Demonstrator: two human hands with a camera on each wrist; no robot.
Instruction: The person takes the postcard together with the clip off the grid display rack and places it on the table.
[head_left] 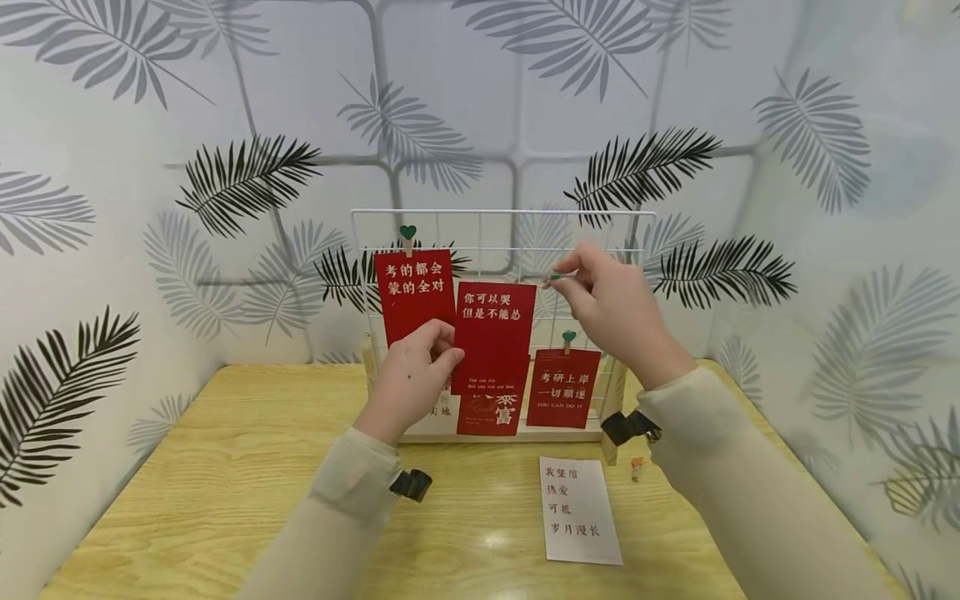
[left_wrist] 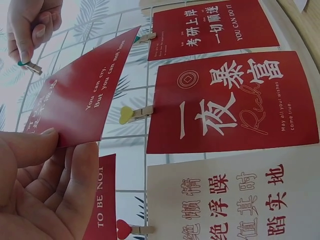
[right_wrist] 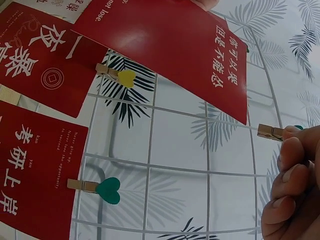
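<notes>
Between thumb and fingers, my left hand (head_left: 417,377) pinches the left edge of a red card (head_left: 495,342) with white writing, in front of a white wire grid (head_left: 487,213). My right hand (head_left: 611,300) pinches a small wooden clothespin (right_wrist: 270,132) with a green end, just off the card's upper right corner. Behind the held card, another red card (left_wrist: 230,102) hangs from a yellow-heart clothespin (left_wrist: 135,114). To the right hangs a smaller red card (head_left: 564,388) on a green-heart clothespin (right_wrist: 95,189). A further red card (head_left: 412,292) is clipped at the grid's upper left.
The grid stands in a wooden base on a wood-grain table (head_left: 247,467). A white card (head_left: 580,510) lies on the table in front, with a small orange-topped clothespin (head_left: 637,468) beside it. Another white card (left_wrist: 225,200) hangs low on the grid. Leaf-patterned wall covering (head_left: 450,83) surrounds the table.
</notes>
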